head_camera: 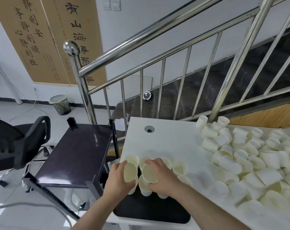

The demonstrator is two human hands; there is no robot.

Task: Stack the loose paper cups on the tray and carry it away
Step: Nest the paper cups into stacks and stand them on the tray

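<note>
Stacking is under way: a cup stack is gripped by the left hand, another stack by the right hand, over the black tray. Loose cups at 3 o'clock must next be gathered.

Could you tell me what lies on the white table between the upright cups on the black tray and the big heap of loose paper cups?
Head view: bare white tabletop.

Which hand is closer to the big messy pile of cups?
The right hand. It holds a cup stack on the black tray, on the side toward the loose cup pile. The left hand grips another stack on the far side, further from the pile.
</note>
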